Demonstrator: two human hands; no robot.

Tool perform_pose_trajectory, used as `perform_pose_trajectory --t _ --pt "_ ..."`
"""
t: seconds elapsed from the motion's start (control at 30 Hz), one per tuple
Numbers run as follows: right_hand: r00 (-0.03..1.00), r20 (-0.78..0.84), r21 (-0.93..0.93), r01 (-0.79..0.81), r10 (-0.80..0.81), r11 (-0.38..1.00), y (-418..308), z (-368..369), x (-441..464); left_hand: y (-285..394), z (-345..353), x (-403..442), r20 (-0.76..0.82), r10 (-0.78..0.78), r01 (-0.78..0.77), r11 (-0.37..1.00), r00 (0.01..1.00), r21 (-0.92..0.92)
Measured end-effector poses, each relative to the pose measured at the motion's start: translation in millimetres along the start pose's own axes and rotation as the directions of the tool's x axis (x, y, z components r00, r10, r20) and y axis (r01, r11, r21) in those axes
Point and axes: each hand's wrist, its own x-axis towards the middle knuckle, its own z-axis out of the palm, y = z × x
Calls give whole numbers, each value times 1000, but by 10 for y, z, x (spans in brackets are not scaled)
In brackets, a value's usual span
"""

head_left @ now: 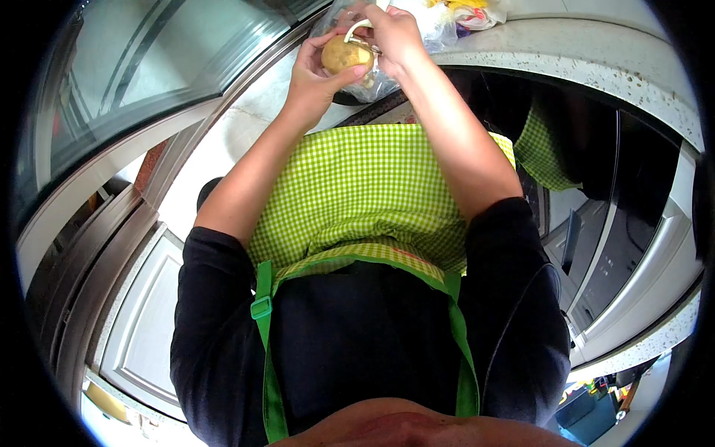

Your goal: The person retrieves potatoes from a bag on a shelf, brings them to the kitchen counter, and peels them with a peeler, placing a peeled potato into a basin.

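Observation:
At the top of the head view, my left hand [310, 80] is wrapped round a potato [344, 58], with the thumb along its lower side. A pale peeled patch shows on the potato's right side. My right hand [396, 37] is closed on a peeler [359, 28] with a white handle, and its metal blade lies against the potato's upper right. Some of the handle is hidden by the fingers. Below and behind the potato is a clear plastic bag [372, 91], over a dark rim.
A speckled counter edge [551, 63] curves along the upper right, with plastic bags [469, 15] on it. A glossy black appliance front [596, 149] stands at the right. Glass sliding panels [149, 59] are on the left, above a white cabinet door [141, 328].

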Motion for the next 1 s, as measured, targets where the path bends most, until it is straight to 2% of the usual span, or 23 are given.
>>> perform_pose_trajectory --t 0.07,0.2,0.3,0.33,0.4,0.47,0.5,0.53,0.6,0.63,0.67,0.7,0.73,0.8,0.87,0.93,0.97,1.0 --pt "997 -25 68 -68 70 995 -5 -20 22 3 -16 5 29 2 -2 1000 1000 21" --pt "991 -108 13 -83 84 996 -30 -90 74 -31 -21 7 76 10 -13 999 997 40" --pt "986 -72 82 -146 152 986 -36 -108 78 -44 -39 21 37 10 -11 999 999 48" --pt "980 -117 78 -149 158 986 -19 -126 110 -30 -33 15 37 8 -10 999 999 48" --pt "973 -162 76 -152 162 986 18 -166 173 13 -20 0 142 41 -51 997 989 66" --pt "974 -79 259 -188 215 947 72 -221 232 12 -13 11 165 42 -54 996 985 65" --pt "974 -79 260 -187 214 947 28 -190 199 11 -9 18 186 47 -60 996 981 62" --pt "975 -103 243 -166 196 956 -18 -163 165 0 -19 32 184 48 -60 996 982 61" --pt "976 -125 224 -148 179 963 -79 -108 103 -22 -37 64 80 17 -21 999 997 40" --pt "994 -64 124 -77 85 989 -92 -84 84 -27 -50 74 77 19 -22 999 997 39" --pt "1000 7 30 5 -5 1000 -114 -60 55 -21 -53 80 29 -63 64 998 998 -25" --pt "999 30 50 -32 30 998 -147 -7 3 -16 -53 85 -13 -149 147 985 989 -93" --pt "999 31 51 -31 30 998 -126 -1 10 -22 -61 92 -13 -148 147 985 989 -92" --pt "994 105 -26 -31 34 999 -92 27 9 -22 -68 100 -6 -198 190 946 980 -263" --pt "995 102 -19 -2 4 1000 -76 57 -32 11 -52 93 -3 -215 207 943 977 -260" --pt "991 129 -91 34 -22 995 -64 74 -44 -3 -59 90 0 -233 225 939 973 -259" --pt "992 128 -92 33 -21 995 -74 64 -49 -60 -85 93 7 -200 197 957 980 -213" --pt "1000 22 13 -9 8 1000 -109 80 -69 -74 -87 91 14 -167 167 972 986 -165"
